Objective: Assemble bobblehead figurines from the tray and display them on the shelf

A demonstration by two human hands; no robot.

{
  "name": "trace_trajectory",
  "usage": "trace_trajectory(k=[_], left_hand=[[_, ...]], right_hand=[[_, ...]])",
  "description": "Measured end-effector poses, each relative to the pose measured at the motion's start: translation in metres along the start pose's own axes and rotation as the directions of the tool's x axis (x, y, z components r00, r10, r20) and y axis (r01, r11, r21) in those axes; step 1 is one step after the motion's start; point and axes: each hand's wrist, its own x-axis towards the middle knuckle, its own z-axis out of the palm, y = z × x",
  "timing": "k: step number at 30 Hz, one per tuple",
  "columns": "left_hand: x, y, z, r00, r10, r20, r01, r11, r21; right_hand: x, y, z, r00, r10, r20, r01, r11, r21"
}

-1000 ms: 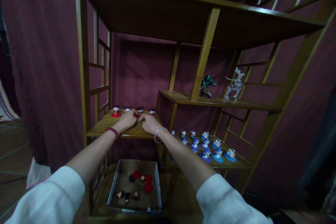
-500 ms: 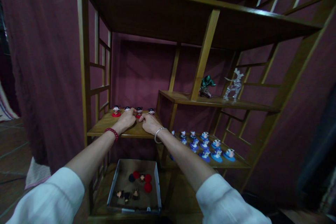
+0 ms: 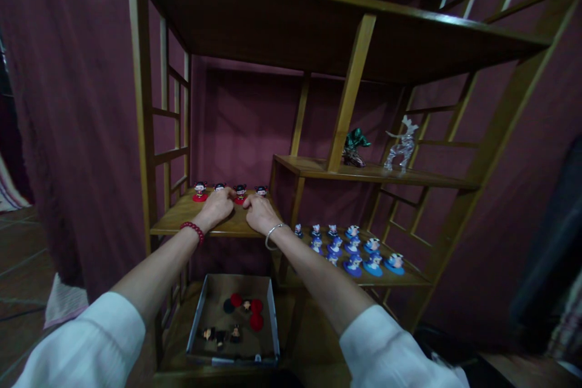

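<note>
Four small black-haired figurines on red bases stand in a row on the left shelf. My left hand reaches in with curled fingers at the left side of the third figurine. On that figurine's other side, my right hand has its fingers bent, the tips at the edge of the red base. The second figurine is partly hidden behind my left hand. Behind my right hand, the fourth figurine shows mostly its head. The first figurine stands at the left end in full view.
Below, an open box holds several dark figurines and red discs. Rows of blue and purple figurines fill the lower right shelf. A green ornament and a clear deer figure stand above them. A wooden post divides the unit.
My right hand has shifted very slightly right, its fingertips a little farther from the left hand. The view has moved slightly. The figurines keep their places.
</note>
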Motion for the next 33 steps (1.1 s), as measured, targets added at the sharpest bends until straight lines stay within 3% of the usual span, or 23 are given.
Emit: trace_trajectory(k=[6,14,18,25,28,33], left_hand=[[-0.003,0.001,-0.004,1.000,-0.017,-0.009,0.017,0.999,0.034],[-0.001,-0.001,-0.003,1.000,-0.018,-0.002,0.018,0.999,0.034],[0.000,-0.001,-0.003,0.999,-0.009,0.039,0.007,0.998,0.055],[0.000,-0.002,-0.002,0.997,0.006,0.082,-0.010,0.999,0.049],[0.000,0.000,-0.003,0.996,0.007,0.094,-0.013,0.998,0.061],[-0.004,0.006,-0.007,0.991,0.008,0.135,-0.022,0.995,0.102]], right_hand=[[-0.005,0.005,-0.004,0.964,0.202,-0.173,-0.193,0.979,0.066],[0.000,0.017,0.001,0.890,0.418,-0.182,-0.368,0.894,0.254],[0.002,0.022,0.005,0.872,0.456,-0.180,-0.390,0.868,0.309],[-0.004,0.018,0.001,0.922,0.308,-0.235,-0.255,0.940,0.228],[-0.016,0.010,-0.002,0.943,0.137,-0.304,-0.112,0.989,0.098],[-0.052,-0.006,-0.003,0.963,-0.160,-0.218,0.151,0.987,-0.059]])
